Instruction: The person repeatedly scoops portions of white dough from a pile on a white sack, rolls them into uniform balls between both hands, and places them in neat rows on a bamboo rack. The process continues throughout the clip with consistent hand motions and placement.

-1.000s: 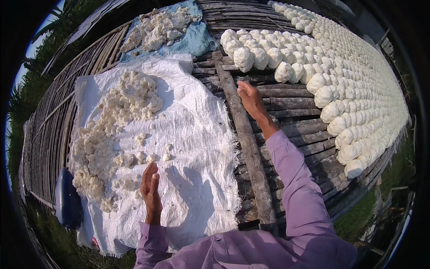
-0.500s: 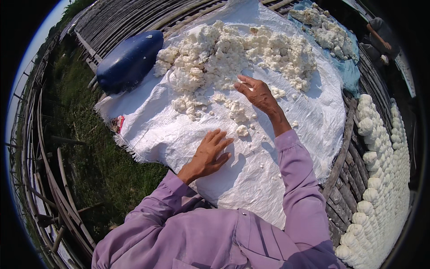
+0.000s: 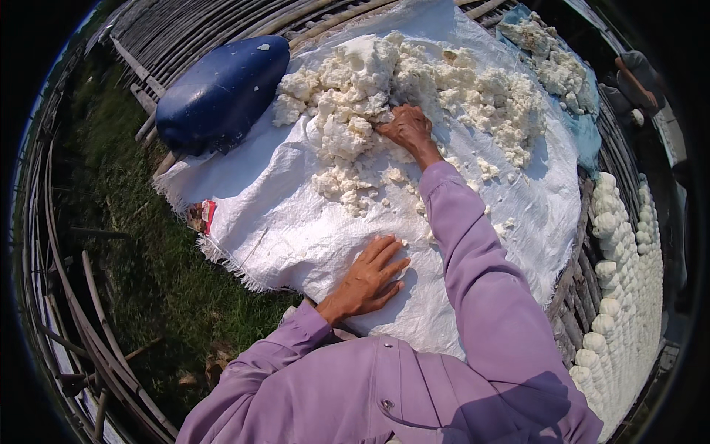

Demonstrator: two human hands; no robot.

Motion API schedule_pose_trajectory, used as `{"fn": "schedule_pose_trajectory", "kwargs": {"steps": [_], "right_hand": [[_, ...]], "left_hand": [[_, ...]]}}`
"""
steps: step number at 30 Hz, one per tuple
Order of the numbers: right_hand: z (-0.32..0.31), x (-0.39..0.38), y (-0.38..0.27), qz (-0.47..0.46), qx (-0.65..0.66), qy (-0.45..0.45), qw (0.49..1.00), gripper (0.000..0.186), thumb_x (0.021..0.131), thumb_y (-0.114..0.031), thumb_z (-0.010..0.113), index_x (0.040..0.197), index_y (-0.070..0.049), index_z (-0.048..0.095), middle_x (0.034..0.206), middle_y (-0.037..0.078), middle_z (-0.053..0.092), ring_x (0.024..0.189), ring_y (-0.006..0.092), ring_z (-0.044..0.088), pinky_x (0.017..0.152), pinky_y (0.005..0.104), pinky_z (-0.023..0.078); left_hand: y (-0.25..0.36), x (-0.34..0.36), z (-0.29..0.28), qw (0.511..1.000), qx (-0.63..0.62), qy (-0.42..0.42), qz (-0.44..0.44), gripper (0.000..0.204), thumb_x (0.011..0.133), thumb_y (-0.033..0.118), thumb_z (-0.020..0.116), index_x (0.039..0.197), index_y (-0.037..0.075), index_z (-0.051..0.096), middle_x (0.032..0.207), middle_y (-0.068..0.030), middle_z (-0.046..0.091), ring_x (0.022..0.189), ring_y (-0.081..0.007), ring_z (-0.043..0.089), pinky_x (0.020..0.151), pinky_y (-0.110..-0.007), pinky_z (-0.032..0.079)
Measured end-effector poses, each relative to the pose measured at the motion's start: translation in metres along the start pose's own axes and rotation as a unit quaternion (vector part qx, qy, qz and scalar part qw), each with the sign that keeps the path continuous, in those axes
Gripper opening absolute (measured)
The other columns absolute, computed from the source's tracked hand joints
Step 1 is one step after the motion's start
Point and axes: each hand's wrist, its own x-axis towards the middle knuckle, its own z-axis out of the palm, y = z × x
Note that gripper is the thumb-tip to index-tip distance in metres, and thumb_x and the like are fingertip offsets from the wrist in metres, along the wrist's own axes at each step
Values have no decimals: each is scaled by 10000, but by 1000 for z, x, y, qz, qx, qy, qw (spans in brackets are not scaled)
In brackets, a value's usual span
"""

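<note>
A heap of white, crumbly, clumped stuff (image 3: 347, 81), whose exact kind I cannot tell, lies on a white woven plastic sheet (image 3: 274, 222). My right hand (image 3: 408, 127) reaches into the near side of the heap. Its fingers are curled into the clumps, and the fingertips are partly hidden there. Closer to me, my left hand (image 3: 370, 277) rests flat on the sheet with its fingers spread and nothing in it. Loose crumbs (image 3: 355, 194) lie scattered between the two hands.
Left of the heap lies a dark blue rounded plastic container (image 3: 222, 92). More white clumps (image 3: 555, 63) sit on a blue sheet at the far right. Rows of white round bundles (image 3: 617, 296) cover the right side. Slatted poles (image 3: 200, 37) stretch behind; another person (image 3: 637, 81) is at far right.
My right hand has moved away from me into the heap, and its fingers have curled into the clumps. My left hand stays on the sheet, slightly nearer to me in view.
</note>
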Motion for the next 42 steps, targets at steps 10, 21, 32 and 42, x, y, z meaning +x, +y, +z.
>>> {"fn": "schedule_pose_trajectory", "kwargs": {"steps": [10, 21, 32, 42], "right_hand": [[-26, -94, 86, 71, 318, 74, 942, 1113, 708, -600, 873, 1500, 28, 408, 1433, 321, 504, 1291, 351, 572, 1040, 398, 484], [11, -36, 55, 17, -59, 37, 997, 915, 730, -768, 715, 1440, -208, 577, 1612, 150, 361, 1456, 353, 386, 1209, 448, 308], [-54, -81, 58, 38, 468, 166, 867, 781, 861, -550, 772, 1404, -24, 575, 1444, 175, 526, 1328, 243, 495, 1086, 369, 401], [-129, -127, -30, -119, 200, 540, 809, 572, 1055, -500, 483, 1264, -3, 672, 1254, 172, 690, 1170, 261, 641, 1030, 338, 454]], "left_hand": [[-6, -1, 3, 1000, -20, 5, 6, 401, 956, 229, 651, 1325, 73, 629, 1505, -186, 473, 1451, -375, 372, 1235, -520, 252], [-6, 3, -2, 999, -31, -3, 16, 406, 959, 245, 640, 1319, 59, 626, 1475, -215, 489, 1444, -386, 374, 1232, -511, 255], [-29, 129, -57, 738, -637, 123, -185, 905, 937, 670, 566, 1566, 62, 335, 1530, -203, 437, 1416, -352, 415, 1171, -523, 311], [-56, 215, -43, 578, -781, 182, -147, 902, 831, 768, 633, 1452, 137, 460, 1407, -147, 540, 1254, -394, 547, 1034, -647, 438]]}}
